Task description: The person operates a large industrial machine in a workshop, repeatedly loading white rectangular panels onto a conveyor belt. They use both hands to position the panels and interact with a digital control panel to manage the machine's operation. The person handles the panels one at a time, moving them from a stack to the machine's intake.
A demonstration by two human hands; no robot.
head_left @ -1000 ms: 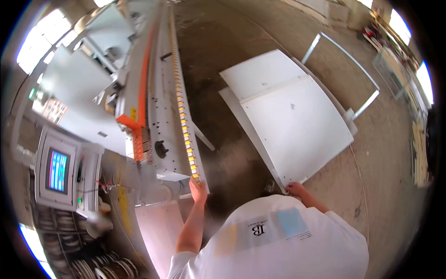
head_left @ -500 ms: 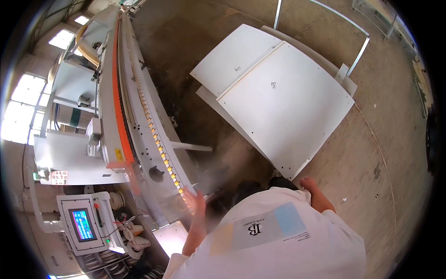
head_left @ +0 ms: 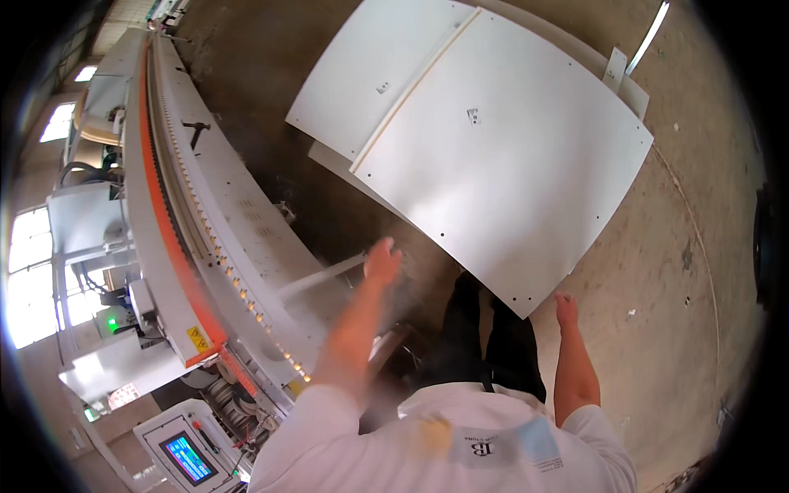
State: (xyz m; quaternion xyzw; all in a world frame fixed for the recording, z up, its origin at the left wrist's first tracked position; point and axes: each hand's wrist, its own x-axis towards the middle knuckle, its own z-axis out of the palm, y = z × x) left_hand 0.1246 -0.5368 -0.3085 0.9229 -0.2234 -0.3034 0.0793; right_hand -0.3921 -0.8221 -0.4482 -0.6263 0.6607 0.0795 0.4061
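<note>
My left hand [head_left: 380,263] is raised and blurred in mid-air, holding nothing, between the long white and orange machine [head_left: 205,238] on my left and a stack of large white panels [head_left: 501,156] in front of me. A thin support bar [head_left: 320,279] sticks out from the machine just beside that hand. My right hand [head_left: 565,310] hangs low with fingers loosely together, close to the near corner of the top panel, not touching it.
A control box with a small lit screen [head_left: 187,456] stands at the lower left beside the machine. The panels lie on a dusty concrete floor [head_left: 682,271]. A metal frame rail [head_left: 649,37] shows at the top right.
My view has swung toward the panels, which now look larger. My left hand has left the machine's edge and swung forward and right. My right hand has come off the panel's corner.
</note>
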